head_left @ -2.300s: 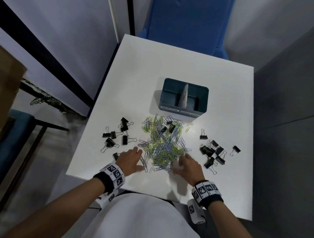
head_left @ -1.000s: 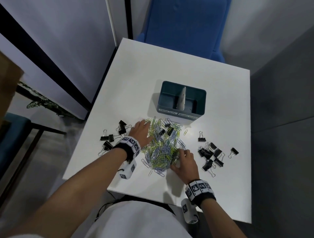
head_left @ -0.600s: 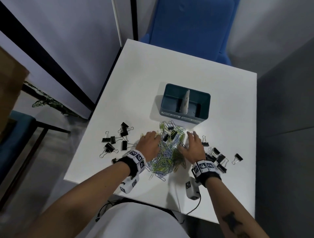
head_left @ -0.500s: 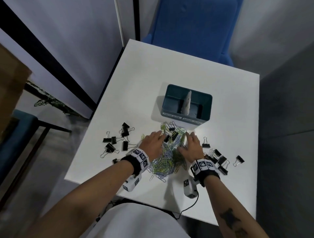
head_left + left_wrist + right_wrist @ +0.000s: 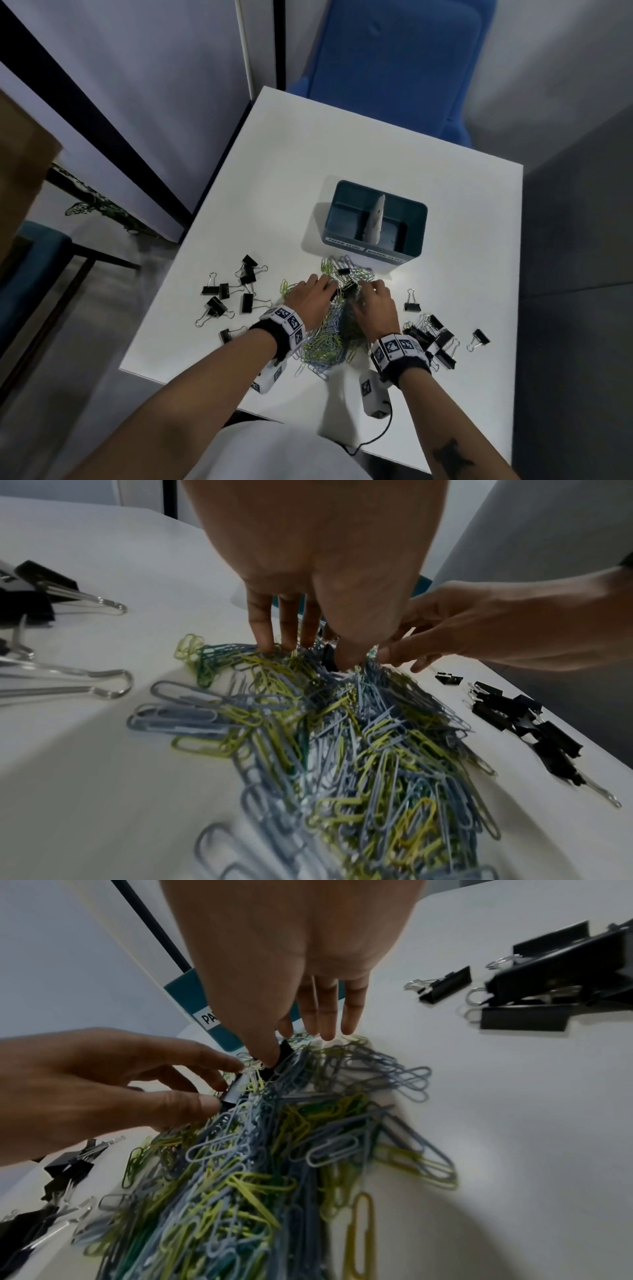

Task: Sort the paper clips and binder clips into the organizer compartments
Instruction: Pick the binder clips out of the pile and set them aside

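Both hands are in the far end of the paper clips (image 5: 329,329), a heap of blue, yellow and green wire lying on the white worktop (image 5: 308,164) just in front of the organizer (image 5: 375,222). The left hand (image 5: 310,298) has its fingers (image 5: 262,626) nearly straight, tips planted in the heap; its thumb presses down beside a black binder clip (image 5: 349,286) half buried in the wire. The right hand (image 5: 375,305) reaches in from the other side, fingers (image 5: 323,1010) also long and loosely spread, thumb tip against that same clip. Whether either hand truly pinches the clip is hard to say, as the wire and the blur hide the contact; it looks more like touching than gripping.

The organizer is a teal box with two compartments parted by a pale upright divider (image 5: 375,219), and white labels on its near wall. I can make out nothing lying in either compartment.

More binder clips lie in two loose groups: one left of the heap (image 5: 236,294), well apart from it, and one right of the heap (image 5: 435,337), near the right wrist. One further clip (image 5: 342,271) sits on top of the heap, close to the organizer.

A blue chair (image 5: 394,65) stands beyond the worktop's far edge.
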Demonstrator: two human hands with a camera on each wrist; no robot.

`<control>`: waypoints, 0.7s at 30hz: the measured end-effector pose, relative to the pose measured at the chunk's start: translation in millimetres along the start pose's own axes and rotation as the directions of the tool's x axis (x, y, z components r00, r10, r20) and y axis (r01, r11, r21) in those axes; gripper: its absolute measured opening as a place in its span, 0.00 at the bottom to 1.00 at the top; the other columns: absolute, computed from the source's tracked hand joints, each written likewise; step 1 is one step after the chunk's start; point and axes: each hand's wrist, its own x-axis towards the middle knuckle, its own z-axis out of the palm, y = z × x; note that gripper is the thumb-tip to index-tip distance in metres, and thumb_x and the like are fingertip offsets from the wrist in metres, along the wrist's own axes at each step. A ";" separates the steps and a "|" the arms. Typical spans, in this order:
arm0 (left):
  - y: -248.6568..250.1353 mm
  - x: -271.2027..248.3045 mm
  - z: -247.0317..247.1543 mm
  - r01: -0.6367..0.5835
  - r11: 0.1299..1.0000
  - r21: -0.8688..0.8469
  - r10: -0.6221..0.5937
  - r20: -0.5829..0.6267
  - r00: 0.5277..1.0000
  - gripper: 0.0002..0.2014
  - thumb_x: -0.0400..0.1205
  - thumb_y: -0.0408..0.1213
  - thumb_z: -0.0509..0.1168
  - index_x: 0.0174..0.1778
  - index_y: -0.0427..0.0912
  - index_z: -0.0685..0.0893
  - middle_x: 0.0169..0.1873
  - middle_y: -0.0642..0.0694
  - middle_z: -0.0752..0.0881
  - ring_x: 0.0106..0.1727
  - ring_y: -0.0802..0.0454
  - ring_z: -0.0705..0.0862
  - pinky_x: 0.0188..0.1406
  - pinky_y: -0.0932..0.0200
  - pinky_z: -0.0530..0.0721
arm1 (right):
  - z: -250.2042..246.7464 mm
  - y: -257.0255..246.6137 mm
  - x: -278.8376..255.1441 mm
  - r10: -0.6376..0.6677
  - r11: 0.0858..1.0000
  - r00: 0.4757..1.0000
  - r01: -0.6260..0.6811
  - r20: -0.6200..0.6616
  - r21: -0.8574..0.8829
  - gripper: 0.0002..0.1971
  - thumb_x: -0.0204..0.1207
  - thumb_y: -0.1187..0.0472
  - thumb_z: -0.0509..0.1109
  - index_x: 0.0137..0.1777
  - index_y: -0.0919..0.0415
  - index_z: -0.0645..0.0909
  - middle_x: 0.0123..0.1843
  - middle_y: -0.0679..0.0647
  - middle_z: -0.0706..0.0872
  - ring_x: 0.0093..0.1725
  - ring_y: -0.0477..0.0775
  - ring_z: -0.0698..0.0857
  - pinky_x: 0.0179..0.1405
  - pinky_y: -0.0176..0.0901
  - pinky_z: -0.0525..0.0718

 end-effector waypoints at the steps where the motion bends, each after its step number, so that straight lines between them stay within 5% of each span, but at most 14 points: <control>1: 1.5 2.4 -0.6 0.010 1.000 0.006 -0.010 0.006 1.000 0.27 0.77 0.30 0.66 0.73 0.40 0.68 0.68 0.39 0.73 0.62 0.41 0.74 0.54 0.46 0.82 | 0.9 -3.8 2.6 0.009 1.000 1.000 -0.009 0.023 0.000 0.23 0.75 0.58 0.73 0.69 0.61 0.76 0.63 0.63 0.79 0.58 0.65 0.79 0.54 0.56 0.82; 5: 7.3 8.1 -0.3 0.079 0.997 -0.011 -0.079 -0.004 0.997 0.26 0.76 0.30 0.68 0.70 0.42 0.71 0.67 0.41 0.73 0.62 0.40 0.74 0.52 0.44 0.81 | 5.3 -14.5 10.0 0.095 0.995 0.994 -0.097 0.050 0.034 0.27 0.71 0.58 0.76 0.70 0.59 0.75 0.64 0.63 0.76 0.60 0.67 0.78 0.56 0.58 0.81; 12: 11.9 2.6 3.5 0.085 0.996 -0.011 -0.085 -0.046 0.995 0.26 0.72 0.41 0.76 0.63 0.42 0.75 0.57 0.42 0.81 0.55 0.41 0.79 0.47 0.47 0.79 | 8.3 -19.7 5.4 0.152 0.987 0.988 -0.151 -0.025 0.047 0.21 0.67 0.61 0.78 0.58 0.60 0.75 0.56 0.60 0.79 0.54 0.63 0.78 0.47 0.53 0.79; 21: 17.9 -9.6 7.0 0.043 0.966 -0.255 -0.078 -0.129 0.989 0.15 0.73 0.21 0.63 0.54 0.37 0.78 0.43 0.37 0.85 0.43 0.38 0.81 0.35 0.48 0.79 | 13.4 -26.3 -0.1 0.146 0.943 0.988 -0.125 -0.044 0.309 0.09 0.69 0.66 0.71 0.48 0.56 0.79 0.46 0.52 0.86 0.47 0.57 0.84 0.48 0.52 0.85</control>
